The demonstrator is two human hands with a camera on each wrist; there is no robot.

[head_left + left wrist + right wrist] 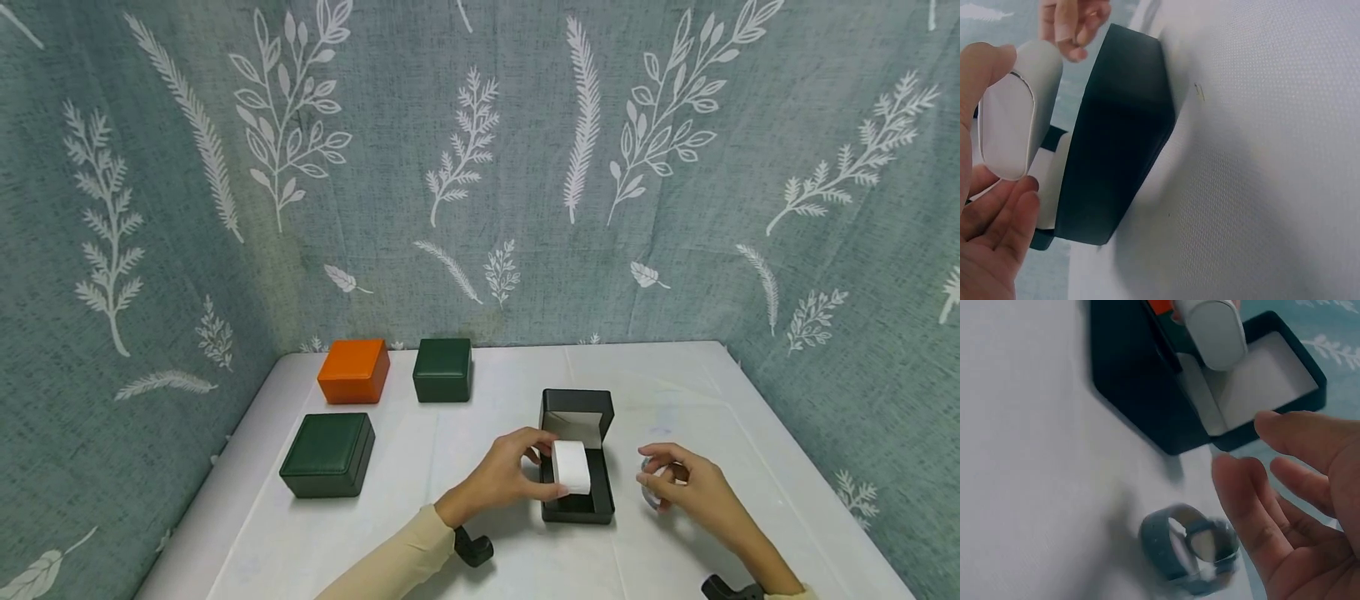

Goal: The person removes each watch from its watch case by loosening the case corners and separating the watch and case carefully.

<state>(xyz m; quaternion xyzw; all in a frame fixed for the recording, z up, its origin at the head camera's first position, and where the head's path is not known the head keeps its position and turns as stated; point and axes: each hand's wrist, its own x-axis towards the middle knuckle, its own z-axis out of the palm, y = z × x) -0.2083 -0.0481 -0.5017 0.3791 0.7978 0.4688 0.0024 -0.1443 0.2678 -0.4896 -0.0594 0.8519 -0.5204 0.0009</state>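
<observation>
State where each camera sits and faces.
Head: worn there, facing forward and down at the table; left hand, right hand, forearms show.
Left wrist: worn there, facing left hand, white watch cushion, black box; right hand also shows.
Right wrist: worn there, facing right hand, watch, black box; some left hand shows.
Both wrist views share the white watch cushion and black box.

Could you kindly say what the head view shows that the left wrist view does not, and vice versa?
Only the head view: an orange box, two green boxes and a watch. Only the left wrist view: the white cushion's end face-on and a small mark on the tablecloth.
Both: the left hand holding the cushion, the black box and the right hand.
</observation>
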